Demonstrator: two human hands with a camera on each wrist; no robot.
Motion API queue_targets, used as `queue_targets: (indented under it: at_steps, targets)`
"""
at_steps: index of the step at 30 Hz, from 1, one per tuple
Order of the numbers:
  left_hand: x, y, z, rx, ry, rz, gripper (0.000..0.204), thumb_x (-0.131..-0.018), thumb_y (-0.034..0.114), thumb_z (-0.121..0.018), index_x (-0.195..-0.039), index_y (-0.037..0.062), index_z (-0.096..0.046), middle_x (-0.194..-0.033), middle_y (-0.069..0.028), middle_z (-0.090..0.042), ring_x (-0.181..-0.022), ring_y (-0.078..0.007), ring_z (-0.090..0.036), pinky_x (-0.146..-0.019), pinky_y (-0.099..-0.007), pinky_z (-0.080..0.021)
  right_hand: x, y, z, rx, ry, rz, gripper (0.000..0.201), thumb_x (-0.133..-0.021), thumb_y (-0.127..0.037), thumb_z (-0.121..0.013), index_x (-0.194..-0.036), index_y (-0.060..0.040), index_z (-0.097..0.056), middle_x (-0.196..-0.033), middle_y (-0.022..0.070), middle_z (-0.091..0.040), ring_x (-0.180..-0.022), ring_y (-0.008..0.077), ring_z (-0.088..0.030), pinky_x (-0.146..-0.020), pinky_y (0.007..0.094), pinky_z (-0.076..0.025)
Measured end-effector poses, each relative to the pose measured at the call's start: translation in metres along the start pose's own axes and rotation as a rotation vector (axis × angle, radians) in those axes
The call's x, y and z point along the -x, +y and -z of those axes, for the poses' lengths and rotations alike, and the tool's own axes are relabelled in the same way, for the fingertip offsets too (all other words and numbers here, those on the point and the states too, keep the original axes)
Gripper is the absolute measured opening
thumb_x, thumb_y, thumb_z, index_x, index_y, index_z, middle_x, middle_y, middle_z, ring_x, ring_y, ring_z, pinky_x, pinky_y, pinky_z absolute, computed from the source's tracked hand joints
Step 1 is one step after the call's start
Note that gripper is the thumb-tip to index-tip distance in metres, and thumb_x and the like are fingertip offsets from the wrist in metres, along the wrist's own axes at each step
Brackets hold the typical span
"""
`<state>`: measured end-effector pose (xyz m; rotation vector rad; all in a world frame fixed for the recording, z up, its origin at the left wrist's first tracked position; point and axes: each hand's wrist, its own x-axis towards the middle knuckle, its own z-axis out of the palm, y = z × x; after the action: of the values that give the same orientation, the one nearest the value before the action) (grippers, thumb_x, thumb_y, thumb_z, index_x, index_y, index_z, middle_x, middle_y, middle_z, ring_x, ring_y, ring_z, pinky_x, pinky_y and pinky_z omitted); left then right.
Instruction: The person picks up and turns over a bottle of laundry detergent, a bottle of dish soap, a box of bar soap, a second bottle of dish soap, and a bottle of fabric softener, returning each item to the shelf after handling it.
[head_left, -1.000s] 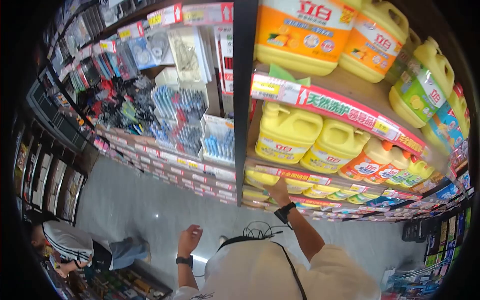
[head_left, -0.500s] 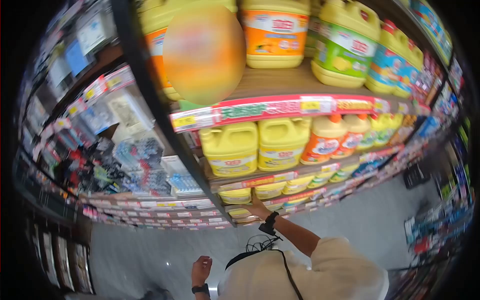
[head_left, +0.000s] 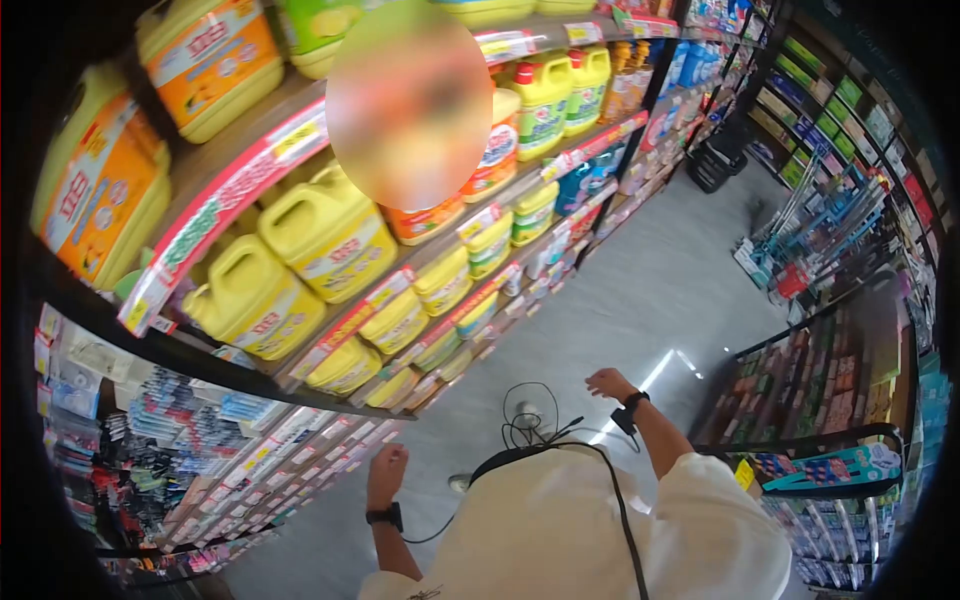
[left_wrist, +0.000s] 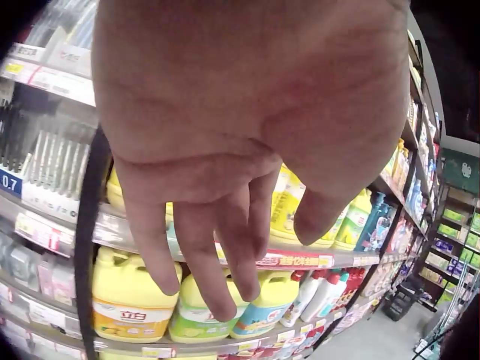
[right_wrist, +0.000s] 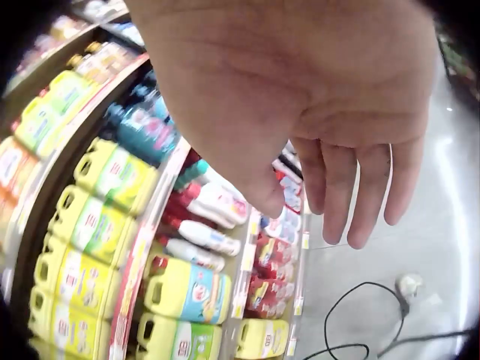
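Observation:
The left hand (head_left: 386, 476) hangs at the lower middle of the head view, beside the shelf end, holding nothing. In the left wrist view the same hand (left_wrist: 240, 150) has its fingers loosely extended, with yellow jugs (left_wrist: 132, 296) on shelves behind it. Out over the aisle floor, the right hand (head_left: 612, 384) is away from the shelves and empty. Its relaxed fingers (right_wrist: 362, 187) point down in the right wrist view, beside shelves of yellow jugs (right_wrist: 88, 232) and white bottles (right_wrist: 196, 238). Neither hand touches any product.
Shelves of large yellow jugs (head_left: 262, 300) run along the left. Racks of pens (head_left: 180, 415) stand at lower left. A black basket (head_left: 716, 160) is on the grey floor (head_left: 640, 270) farther off. Another display (head_left: 810, 385) stands at right; cables (head_left: 530, 428) hang by the body.
The view has swung right along the aisle. The right hand has come away from the lower shelf of yellow jugs and is over the floor. The left hand still hangs free.

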<state>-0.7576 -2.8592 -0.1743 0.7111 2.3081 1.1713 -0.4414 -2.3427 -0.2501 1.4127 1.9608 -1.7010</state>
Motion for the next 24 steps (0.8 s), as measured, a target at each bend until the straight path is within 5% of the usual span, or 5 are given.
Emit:
queue_targets:
  at_steps: [3, 6, 13, 24]
  targets:
    - [-0.026, 0.053, -0.040, -0.006, 0.022, 0.058, 0.023, -0.093, 0.019, -0.069, -0.105, -0.0011, -0.066, -0.091, -0.0145, -0.071, -0.083, -0.0232, -0.069, -0.075, -0.0318, -0.052, 0.007, 0.079, 0.064, -0.323, 0.026, -0.284, 0.030, -0.095, -0.033, -0.066, -0.111, -0.0087, -0.068, -0.105, 0.0078, -0.074, -0.092, 0.0232, -0.071, -0.079, 0.0379, -0.052]
    - [-0.045, 0.088, -0.103, 0.175, 0.029, 0.031, 0.023, -0.095, 0.018, -0.067, -0.105, -0.0021, -0.066, -0.090, -0.0106, -0.070, -0.082, -0.0188, -0.067, -0.075, -0.0300, -0.051, -0.010, 0.158, 0.117, -0.530, 0.019, -0.360, 0.032, -0.099, -0.031, -0.056, -0.124, -0.0120, -0.064, -0.120, 0.0109, -0.070, -0.105, 0.0271, -0.070, -0.087, 0.0416, -0.052]
    - [-0.103, 0.209, -0.216, 0.102, -0.117, -0.038, 0.020, -0.095, 0.013, -0.065, -0.110, -0.0006, -0.065, -0.093, -0.0085, -0.070, -0.082, -0.0148, -0.067, -0.074, -0.0281, -0.052, -0.017, 0.213, 0.208, -0.647, 0.090, -0.404, 0.033, -0.097, -0.031, -0.058, -0.121, -0.0093, -0.063, -0.116, 0.0110, -0.072, -0.101, 0.0278, -0.070, -0.088, 0.0443, -0.051]
    - [-0.251, 0.330, -0.355, 0.209, -0.352, 0.018, 0.025, -0.097, 0.017, -0.064, -0.111, -0.0034, -0.063, -0.096, -0.0072, -0.070, -0.085, -0.0145, -0.069, -0.077, -0.0277, -0.053, -0.054, 0.120, 0.343, -0.578, 0.205, -0.121, 0.040, -0.097, -0.032, -0.061, -0.119, 0.0010, -0.062, -0.110, 0.0141, -0.072, -0.099, 0.0249, -0.070, -0.087, 0.0368, -0.053]
